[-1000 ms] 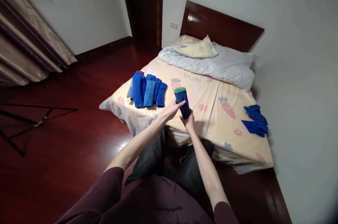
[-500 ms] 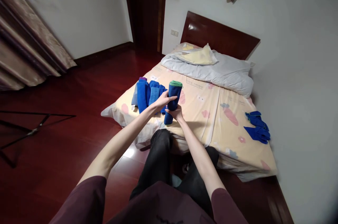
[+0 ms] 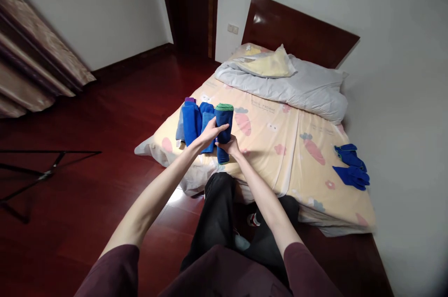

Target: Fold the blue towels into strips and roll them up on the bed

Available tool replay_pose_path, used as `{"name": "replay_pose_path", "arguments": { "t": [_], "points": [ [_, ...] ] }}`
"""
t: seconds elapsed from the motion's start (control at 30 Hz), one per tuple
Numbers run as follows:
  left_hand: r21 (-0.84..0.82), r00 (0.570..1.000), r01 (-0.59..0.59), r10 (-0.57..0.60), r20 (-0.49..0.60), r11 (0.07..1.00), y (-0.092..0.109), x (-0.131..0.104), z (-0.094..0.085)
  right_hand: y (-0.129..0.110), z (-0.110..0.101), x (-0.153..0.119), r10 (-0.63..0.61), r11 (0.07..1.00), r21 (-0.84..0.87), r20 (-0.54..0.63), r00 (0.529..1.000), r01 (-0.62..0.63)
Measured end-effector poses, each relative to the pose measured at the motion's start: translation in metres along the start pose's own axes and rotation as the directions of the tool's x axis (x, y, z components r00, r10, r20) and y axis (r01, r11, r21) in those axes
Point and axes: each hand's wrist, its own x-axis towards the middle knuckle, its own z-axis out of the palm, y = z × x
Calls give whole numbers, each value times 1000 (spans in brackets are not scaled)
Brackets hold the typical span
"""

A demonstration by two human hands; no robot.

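Between my two hands is a rolled blue towel (image 3: 224, 117) with green edging, held nearly upright above the near edge of the bed. My left hand (image 3: 211, 132) grips its upper half from the left, thumb across the front. Lower down, my right hand (image 3: 231, 145) is wrapped round the roll from the right. Just left of it, several rolled blue towels (image 3: 191, 124) lie side by side on the bed, one with a purple end; the held roll partly hides the rightmost ones.
The bed (image 3: 266, 148) has a carrot-patterned sheet. Crumpled blue cloths (image 3: 352, 171) lie at its right edge. A white quilt (image 3: 280, 85) and a yellow pillow (image 3: 269, 64) are near the headboard (image 3: 297, 29). Black metal stand legs (image 3: 49, 173) are on the floor at left.
My hands have shifted slightly left with the rolled towel, closer over the row of rolls. The camera view has tilted down a little. Both hands keep their hold.
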Motion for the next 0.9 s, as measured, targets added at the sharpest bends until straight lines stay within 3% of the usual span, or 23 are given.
{"name": "replay_pose_path", "arguments": {
  "t": [0.33,0.47,0.7,0.9],
  "points": [
    [257,990,-98,122,-77,961,-6,7,3,9,9,4,41,996,-71,-50,998,-45],
    [215,984,-117,142,-107,970,-6,8,1,8,7,5,7,1000,-5,-12,1000,-8],
    [141,988,-90,107,-115,986,-10,11,3,2,7,5,52,998,-26,-15,999,-53],
    [196,989,-112,129,-77,974,-12,12,3,1,5,3,49,998,-38,-20,999,-50]
  ]
}}
